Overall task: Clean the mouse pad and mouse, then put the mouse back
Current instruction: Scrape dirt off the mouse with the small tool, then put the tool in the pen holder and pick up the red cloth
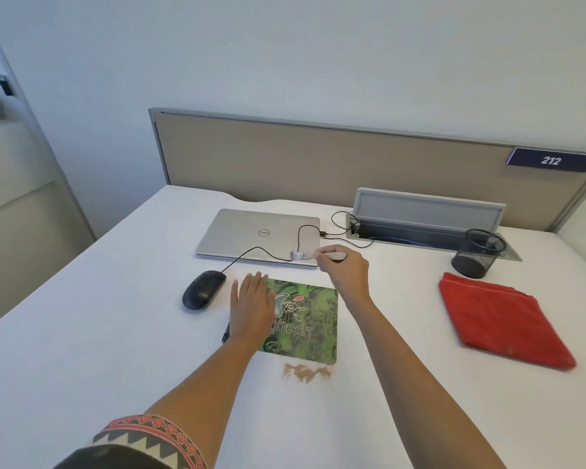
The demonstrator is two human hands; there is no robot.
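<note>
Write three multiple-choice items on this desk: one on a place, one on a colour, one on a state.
1. Where is the mouse relative to the mouse pad?
A. on top of it
B. on the desk, to its left
C. under it

2. What colour is the folded cloth?
A. red
B. blue
C. green

3. How is the laptop?
A. lid open
B. standing on edge
C. lid closed

Answers:
1 B: the mouse sits on the bare desk, off the mouse pad's left edge.
2 A: the cloth is plainly red.
3 C: the lid lies flat with its logo facing up.
</note>
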